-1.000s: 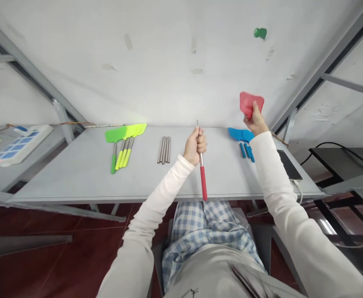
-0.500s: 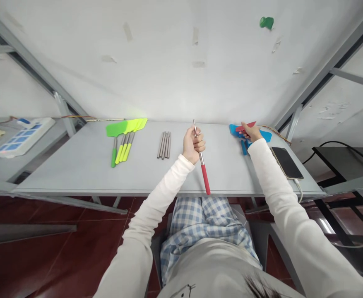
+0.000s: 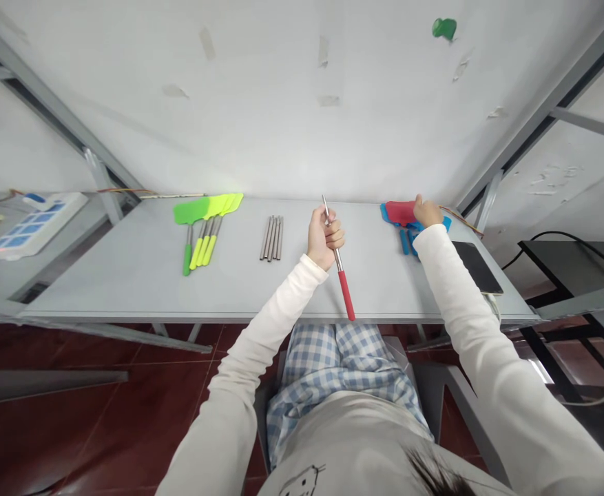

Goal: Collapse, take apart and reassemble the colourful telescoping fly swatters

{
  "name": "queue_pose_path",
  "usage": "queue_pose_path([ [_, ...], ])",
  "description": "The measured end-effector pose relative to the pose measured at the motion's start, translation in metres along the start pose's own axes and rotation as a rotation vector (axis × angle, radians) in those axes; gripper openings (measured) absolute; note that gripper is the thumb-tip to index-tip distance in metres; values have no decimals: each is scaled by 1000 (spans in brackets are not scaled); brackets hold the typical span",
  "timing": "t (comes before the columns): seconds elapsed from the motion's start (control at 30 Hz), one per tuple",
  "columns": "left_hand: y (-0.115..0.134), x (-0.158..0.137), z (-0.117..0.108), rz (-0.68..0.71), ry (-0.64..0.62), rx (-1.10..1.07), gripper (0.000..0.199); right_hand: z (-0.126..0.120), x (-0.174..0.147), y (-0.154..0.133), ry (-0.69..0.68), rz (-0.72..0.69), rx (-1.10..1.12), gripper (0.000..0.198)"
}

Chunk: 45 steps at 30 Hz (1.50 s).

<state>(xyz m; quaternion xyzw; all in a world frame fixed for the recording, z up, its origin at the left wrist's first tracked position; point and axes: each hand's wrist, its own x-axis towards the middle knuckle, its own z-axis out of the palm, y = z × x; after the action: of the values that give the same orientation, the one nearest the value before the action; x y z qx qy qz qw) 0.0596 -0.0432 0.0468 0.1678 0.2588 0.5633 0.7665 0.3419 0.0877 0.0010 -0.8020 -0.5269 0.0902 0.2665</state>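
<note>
My left hand (image 3: 325, 238) is closed around a metal rod with a red handle (image 3: 347, 296), held tilted above the table, its bare tip pointing to the wall. At the back right, my right hand (image 3: 428, 212) pinches the right edge of a red fly swatter head (image 3: 399, 212). That head lies flat over blue swatter heads (image 3: 445, 223), which it partly covers. Blue handles (image 3: 403, 241) show just below them, partly hidden by my right hand and sleeve.
Several metal tubes (image 3: 271, 239) lie side by side mid-table. Left of them are a green fly swatter (image 3: 191, 213) and several yellow-green fly swatters (image 3: 210, 242). A phone (image 3: 477, 267) with a cable rests at the right. A white power strip (image 3: 36, 227) is at far left.
The red swatter head has turned so its broad face shows, and my right hand has shifted slightly right along its edge. My left hand keeps its grip on the rod, nearly still.
</note>
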Motion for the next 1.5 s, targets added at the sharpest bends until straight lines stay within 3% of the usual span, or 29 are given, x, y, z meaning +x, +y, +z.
queue_pose_path([
  [0.1, 1, 3, 1, 46, -3, -20, 38, -3, -18, -17, 152, -5, 14, 50],
  [0.17, 3, 8, 0, 131, 3, -50, 38, -7, -41, -31, 66, -184, 95, 44],
  [0.2, 3, 11, 0, 186, 13, -69, 39, -9, -56, -37, -36, -255, 131, 43],
  [0.27, 6, 18, -2, 306, 49, -112, 39, -12, -89, -49, -524, -488, 314, 53],
  [0.33, 9, 25, -4, 408, 90, -153, 41, -11, -118, -56, -887, -623, 353, 51],
  [0.43, 16, 34, -6, 489, 117, -173, 49, -1, -141, -59, -1040, -718, 359, 41],
  [0.63, 33, 38, -15, 441, 44, -132, 58, 31, -128, -50, -945, -673, 628, 35],
  [0.93, 38, 31, -40, 343, 77, 27, 56, 51, -121, -41, -782, -676, 614, 44],
  [1.17, 24, 44, -46, 377, -54, -87, 41, 53, -114, -32, -532, -708, 640, 47],
  [1.37, 0, 38, -64, 268, -40, -8, 34, 51, -125, -39, -455, -735, 669, 37],
  [1.5, -8, 36, -63, 222, -40, 53, 35, 54, -130, -43, -405, -737, 670, 37],
])
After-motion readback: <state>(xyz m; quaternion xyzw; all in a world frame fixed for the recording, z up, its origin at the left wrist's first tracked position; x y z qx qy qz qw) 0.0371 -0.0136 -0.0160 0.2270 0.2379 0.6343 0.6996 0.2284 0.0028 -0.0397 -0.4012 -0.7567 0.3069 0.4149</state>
